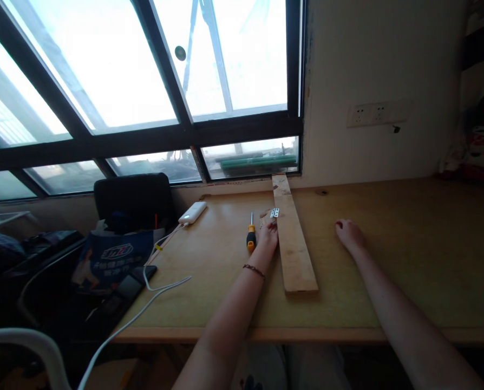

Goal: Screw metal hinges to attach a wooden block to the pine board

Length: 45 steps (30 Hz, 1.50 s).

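A long wooden board [296,244] lies on the table, its far end near the window sill. A small metal hinge [275,213] with holes sits at the board's left edge. Just below the hinge, my left hand [268,236] is at that edge with its fingers pinched; what they hold is hidden. A small piece of wood [265,217] shows partly beyond these fingers. Left of that hand lies a yellow and black screwdriver [250,238], shaft pointing away. My right hand [350,234] rests to the right of the board, fingers curled, and any contents are hidden.
On the table's left side lies a white power bank [193,213] with a white cable [156,292]. A black chair [134,197] and a blue bag [108,260] stand beyond the table's left edge. Wall sockets [378,113] are at the back right.
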Available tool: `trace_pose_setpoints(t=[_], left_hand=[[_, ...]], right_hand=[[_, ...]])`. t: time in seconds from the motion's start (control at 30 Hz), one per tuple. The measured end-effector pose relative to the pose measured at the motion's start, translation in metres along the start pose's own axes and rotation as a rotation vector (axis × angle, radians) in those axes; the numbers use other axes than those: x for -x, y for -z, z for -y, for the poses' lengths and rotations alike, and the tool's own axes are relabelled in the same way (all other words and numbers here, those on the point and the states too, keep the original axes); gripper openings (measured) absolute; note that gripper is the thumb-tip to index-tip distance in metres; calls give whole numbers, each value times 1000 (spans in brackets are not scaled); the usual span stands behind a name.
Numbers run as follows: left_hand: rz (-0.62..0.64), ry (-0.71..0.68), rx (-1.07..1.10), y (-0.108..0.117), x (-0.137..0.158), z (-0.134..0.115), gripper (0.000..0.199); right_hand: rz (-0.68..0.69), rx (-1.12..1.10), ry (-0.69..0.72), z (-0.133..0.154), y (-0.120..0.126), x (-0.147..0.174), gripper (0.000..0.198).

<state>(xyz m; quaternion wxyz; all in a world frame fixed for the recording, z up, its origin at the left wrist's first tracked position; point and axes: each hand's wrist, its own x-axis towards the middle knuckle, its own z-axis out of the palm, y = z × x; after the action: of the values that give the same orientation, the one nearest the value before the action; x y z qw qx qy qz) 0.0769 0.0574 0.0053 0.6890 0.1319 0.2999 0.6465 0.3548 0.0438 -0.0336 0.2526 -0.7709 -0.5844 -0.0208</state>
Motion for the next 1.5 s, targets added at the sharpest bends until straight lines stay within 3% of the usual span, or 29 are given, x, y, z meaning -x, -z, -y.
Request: trace_pose_setpoints(t=[0.1, 0.3, 0.4, 0.5, 0.7, 0.83, 1.0, 1.23, 1.5], left_hand=[[3, 60, 19, -2, -10, 0, 10], [53, -4, 56, 5, -23, 4, 10], [68, -49, 70, 10, -31, 8, 11], [67, -103, 76, 13, -38, 11, 12], [83, -171, 45, 16, -42, 12, 21], [72, -189, 35, 16, -39, 13, 21], [60, -195, 10, 12, -33, 12, 19], [61, -200, 25, 8, -30, 10, 18], [22, -207, 25, 10, -34, 13, 18]], right_hand=[[-31, -41, 10, 1, 0, -1, 27], [-195, -311, 73, 23, 8, 5, 25], [-211, -644, 116, 52, 13, 9, 28], [-122, -950, 130, 92, 15, 8, 32], [22, -1272, 114, 171, 5, -12, 37], [131, -1323, 148, 194, -8, -19, 36], [230, -1238, 225, 194, -15, -13, 27], [127, -993, 350, 194, -16, -9, 14], [134, -864, 438, 196, -19, -6, 14]])
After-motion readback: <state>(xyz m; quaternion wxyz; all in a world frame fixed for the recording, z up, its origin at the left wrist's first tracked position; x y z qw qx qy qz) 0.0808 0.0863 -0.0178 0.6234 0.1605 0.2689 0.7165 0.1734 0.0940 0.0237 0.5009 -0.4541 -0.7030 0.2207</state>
